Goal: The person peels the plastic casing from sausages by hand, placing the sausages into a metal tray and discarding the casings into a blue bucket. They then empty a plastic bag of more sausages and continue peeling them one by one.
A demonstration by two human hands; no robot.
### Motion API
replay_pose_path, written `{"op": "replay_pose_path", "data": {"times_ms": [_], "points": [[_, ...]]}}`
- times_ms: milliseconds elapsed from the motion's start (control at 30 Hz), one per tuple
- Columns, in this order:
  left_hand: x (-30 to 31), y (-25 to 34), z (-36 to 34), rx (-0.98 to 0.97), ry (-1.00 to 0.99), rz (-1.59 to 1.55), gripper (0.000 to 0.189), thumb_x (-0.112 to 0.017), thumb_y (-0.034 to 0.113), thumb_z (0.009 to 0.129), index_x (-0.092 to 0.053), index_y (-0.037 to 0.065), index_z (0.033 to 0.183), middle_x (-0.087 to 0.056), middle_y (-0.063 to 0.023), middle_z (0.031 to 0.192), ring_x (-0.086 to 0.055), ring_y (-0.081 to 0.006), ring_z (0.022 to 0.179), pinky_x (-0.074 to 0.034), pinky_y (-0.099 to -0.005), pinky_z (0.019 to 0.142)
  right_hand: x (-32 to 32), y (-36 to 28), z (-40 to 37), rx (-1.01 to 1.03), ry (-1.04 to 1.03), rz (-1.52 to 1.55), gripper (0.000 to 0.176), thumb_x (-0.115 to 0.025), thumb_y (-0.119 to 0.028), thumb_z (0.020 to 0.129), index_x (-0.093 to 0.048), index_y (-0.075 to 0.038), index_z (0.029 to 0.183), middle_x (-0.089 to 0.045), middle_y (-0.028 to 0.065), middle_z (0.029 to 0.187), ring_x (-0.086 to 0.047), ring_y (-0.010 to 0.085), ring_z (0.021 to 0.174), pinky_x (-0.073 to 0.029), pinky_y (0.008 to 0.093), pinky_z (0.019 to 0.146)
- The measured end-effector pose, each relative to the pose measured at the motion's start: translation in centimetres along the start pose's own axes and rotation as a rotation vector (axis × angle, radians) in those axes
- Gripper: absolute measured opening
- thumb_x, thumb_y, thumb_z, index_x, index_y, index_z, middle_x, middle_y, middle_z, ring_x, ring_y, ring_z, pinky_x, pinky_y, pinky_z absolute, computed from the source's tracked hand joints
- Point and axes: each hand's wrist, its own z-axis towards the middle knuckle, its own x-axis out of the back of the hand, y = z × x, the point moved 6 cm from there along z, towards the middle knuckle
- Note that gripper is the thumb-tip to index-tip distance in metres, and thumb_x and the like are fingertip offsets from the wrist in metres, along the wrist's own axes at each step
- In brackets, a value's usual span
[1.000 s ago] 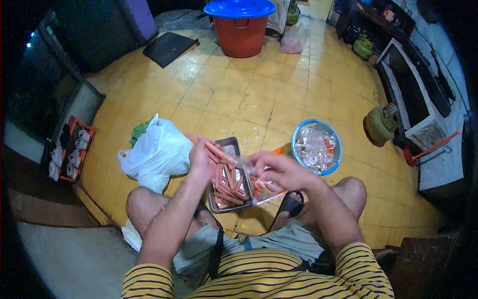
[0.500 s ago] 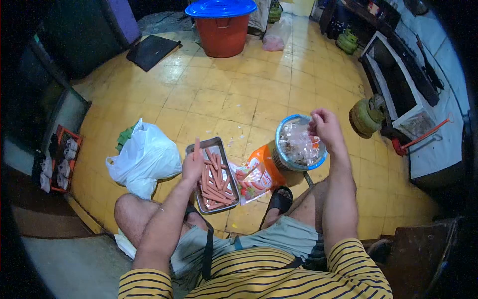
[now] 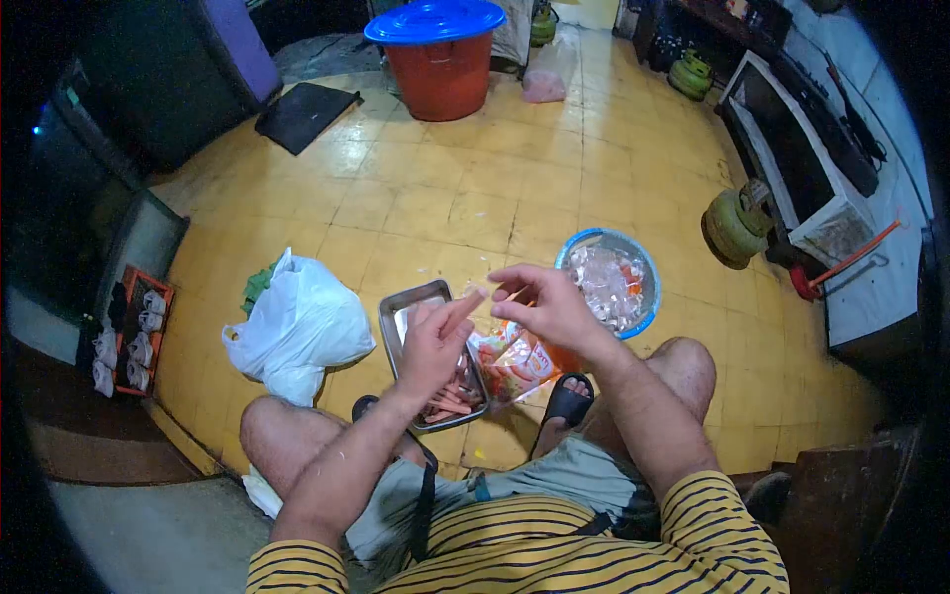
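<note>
My left hand (image 3: 432, 346) is closed around a sausage (image 3: 458, 312), whose end sticks up toward my right hand. My right hand (image 3: 549, 305) is just beside that end, thumb and index finger apart, with nothing visible between them. Below the left hand lies a metal tray (image 3: 388, 332) with several pinkish sausages (image 3: 450, 401) in it, partly hidden by the hand. An orange printed plastic package (image 3: 524, 361) leans beside the tray, under my right hand. Behind the right wrist stands a blue-rimmed basket (image 3: 654, 297) full of clear plastic wrappers (image 3: 606, 282).
A white plastic bag (image 3: 312, 322) with something green behind it sits left of the tray. Farther off are a red tub (image 3: 440, 79) with a blue lid, a black mat (image 3: 305, 114) and a green gas cylinder (image 3: 735, 228). A shoe rack (image 3: 139, 332) stands at left.
My right hand has moved left from over the basket to beside the sausage tip. My left hand, still holding the sausage, has shifted right and the sausage now tilts to the right.
</note>
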Motion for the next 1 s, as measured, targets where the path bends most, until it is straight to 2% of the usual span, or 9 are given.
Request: {"op": "replay_pose_path", "data": {"times_ms": [100, 233, 433, 500, 600, 733, 800, 900, 1000], "points": [[0.5, 2.2, -0.2, -0.136, 0.038, 0.08, 0.037, -0.066, 0.017, 0.086, -0.062, 0.006, 0.121, -0.06, -0.0128, 0.096, -0.055, -0.0266, 0.092, -0.045, -0.0379, 0.083, -0.9, 0.5, -0.3, -0.136, 0.045, 0.196, 0.017, -0.07, -0.01, 0.085, -0.065, 0.001, 0.097, -0.067, 0.007, 0.082, -0.066, 0.0116, 0.075, -0.055, 0.0252, 0.061], [1.2, 3.5, -0.2, -0.227, 0.073, 0.145, 0.038, -0.067, 0.018, 0.086, -0.062, 0.004, 0.122, -0.058, -0.0123, 0.092, -0.054, -0.0277, 0.088, -0.045, -0.0381, 0.08, -0.8, 0.2, -0.5, -0.088, 0.123, 0.182, 0.012, -0.068, -0.008, 0.087, -0.063, 0.001, 0.091, -0.067, 0.0067, 0.08, -0.065, 0.0114, 0.071, -0.054, 0.0245, 0.058], [0.7, 5.3, -1.1, -0.186, 0.021, -0.05, 0.036, -0.064, 0.019, 0.089, -0.061, 0.001, 0.12, -0.057, -0.0136, 0.083, -0.055, -0.0251, 0.075, -0.045, -0.0343, 0.069, -0.3, -1.8, -0.7, 0.19, 0.264, -0.025, 0.005, -0.061, 0.002, 0.084, -0.059, 0.0, 0.087, -0.06, 0.0086, 0.079, -0.063, 0.0144, 0.067, -0.053, 0.0274, 0.058], [0.2, 4.9, -1.3, -0.024, -0.076, -0.16, 0.033, -0.064, 0.017, 0.089, -0.063, 0.0, 0.117, -0.055, -0.0106, 0.079, -0.053, -0.0197, 0.072, -0.043, -0.031, 0.065, -0.3, -3.3, -1.1, 0.389, 0.338, -0.317, 0.011, -0.063, 0.003, 0.077, -0.057, -0.002, 0.085, -0.053, 0.0134, 0.081, -0.058, 0.026, 0.069, -0.05, 0.0342, 0.059], [0.1, 5.6, -1.8, 0.116, -0.09, -0.389, 0.03, -0.065, 0.017, 0.089, -0.064, -0.001, 0.113, -0.053, -0.0068, 0.076, -0.05, -0.0157, 0.071, -0.042, -0.0293, 0.063, -1.0, -4.1, -1.6, 0.547, 0.262, -0.397, 0.019, -0.064, 0.003, 0.072, -0.054, -0.002, 0.087, -0.051, 0.0133, 0.081, -0.055, 0.0314, 0.076, -0.047, 0.0387, 0.063], [0.4, 5.6, -2.1, 0.119, -0.051, -0.394, 0.028, -0.067, 0.016, 0.088, -0.066, 0.0, 0.112, -0.052, -0.0041, 0.075, -0.049, -0.0124, 0.07, -0.04, -0.0273, 0.061, -1.7, -4.7, -1.9, 0.616, 0.247, -0.425, 0.024, -0.066, 0.001, 0.069, -0.054, -0.002, 0.089, -0.052, 0.0129, 0.082, -0.055, 0.0324, 0.08, -0.047, 0.0396, 0.064], [1.4, 5.4, -2.1, 0.058, 0.106, -0.228, 0.033, -0.069, 0.016, 0.086, -0.066, 0.002, 0.115, -0.051, -0.0031, 0.074, -0.049, -0.0115, 0.071, -0.04, -0.0268, 0.061, -2.2, -4.4, -1.5, 0.52, 0.221, -0.423, 0.023, -0.066, 0.001, 0.07, -0.053, -0.002, 0.089, -0.053, 0.0136, 0.085, -0.055, 0.0323, 0.081, -0.048, 0.0402, 0.068], [1.7, 4.5, -1.9, 0.088, 0.149, -0.253, 0.038, -0.073, 0.014, 0.083, -0.065, 0.003, 0.118, -0.051, -0.0025, 0.076, -0.049, -0.0117, 0.072, -0.041, -0.0267, 0.063, -2.7, -4.3, -1.6, 0.537, 0.265, -0.447, 0.022, -0.066, 0.0, 0.072, -0.053, -0.001, 0.09, -0.055, 0.0142, 0.088, -0.056, 0.033, 0.083, -0.049, 0.0407, 0.071], [1.4, 4.7, -1.6, 0.08, 0.071, -0.313, 0.042, -0.075, 0.014, 0.081, -0.065, 0.004, 0.12, -0.052, -0.0016, 0.08, -0.049, -0.0123, 0.074, -0.043, -0.0263, 0.065, -2.6, -5.1, -1.8, 0.589, 0.291, -0.364, 0.018, -0.063, 0.001, 0.076, -0.053, 0.0, 0.091, -0.056, 0.0154, 0.09, -0.057, 0.0339, 0.086, -0.049, 0.0405, 0.074]]}}
